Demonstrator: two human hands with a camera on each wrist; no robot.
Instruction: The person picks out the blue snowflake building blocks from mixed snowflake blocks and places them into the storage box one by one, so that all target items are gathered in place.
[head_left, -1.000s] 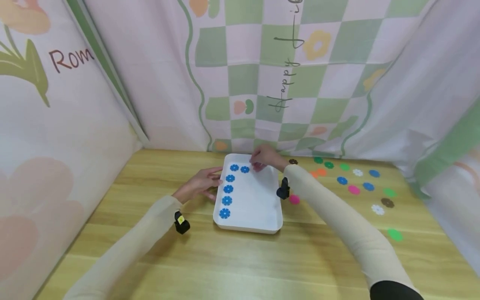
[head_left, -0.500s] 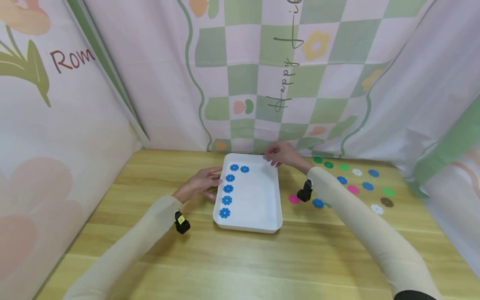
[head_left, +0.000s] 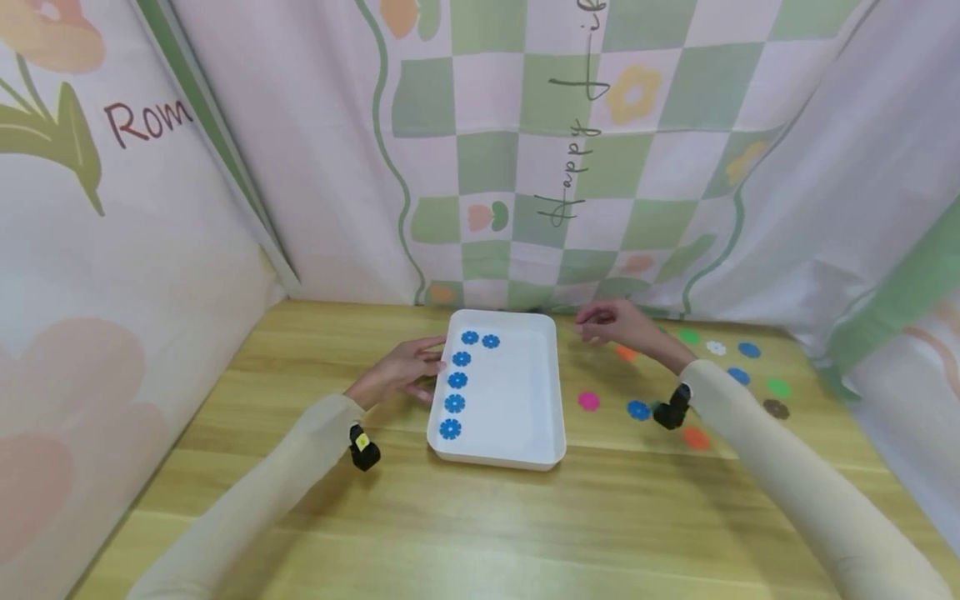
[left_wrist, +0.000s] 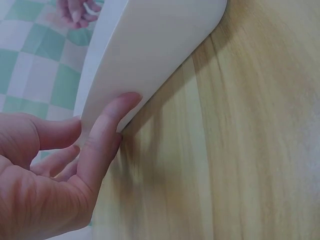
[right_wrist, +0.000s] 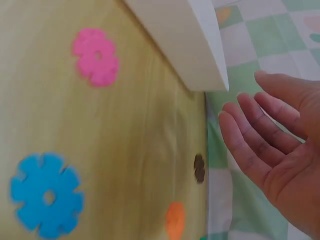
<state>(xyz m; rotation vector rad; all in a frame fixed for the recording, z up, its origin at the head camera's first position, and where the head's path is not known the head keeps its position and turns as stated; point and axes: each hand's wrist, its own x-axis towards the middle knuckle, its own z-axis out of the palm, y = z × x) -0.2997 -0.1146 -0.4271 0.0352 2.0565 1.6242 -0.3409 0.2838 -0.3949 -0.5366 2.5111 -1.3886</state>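
Note:
The white tray [head_left: 517, 392] lies on the wooden table with several blue flower-shaped plastic discs [head_left: 457, 380] in it. They form a column along its left side and a short row at the far end. My left hand [head_left: 401, 367] rests against the tray's left wall; the left wrist view has its fingers [left_wrist: 112, 112] touching the outside, the thumb by the rim. To the right of the tray, my right hand [head_left: 622, 325] hovers above the table. In the right wrist view its fingers [right_wrist: 242, 142] are loosely bent with nothing between them.
Loose flower discs are scattered right of the tray: a pink disc [head_left: 588, 402], a blue disc [head_left: 639, 409], an orange disc [head_left: 696, 438], a brown disc [head_left: 776, 408] and several others. Behind the table hangs a checked curtain [head_left: 487, 158].
My right hand has left the tray's far end and moved right, over the table beside the loose discs. My left hand has stayed at the tray's side.

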